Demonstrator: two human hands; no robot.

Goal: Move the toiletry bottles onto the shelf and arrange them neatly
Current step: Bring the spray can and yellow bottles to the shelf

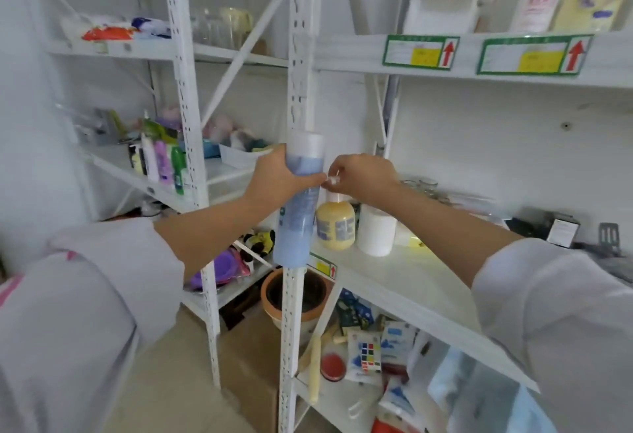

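Left hand grips blue bottle mid-body, long axis upright, held in front of the shelf post. Right hand pinches a small white piece at the bottle's 3 o'clock side. Shelf lies at 4 o'clock, below; yellow bottle and white bottle already stand there. Left forearm reaches up-right. Likely next: set blue beside yellow.
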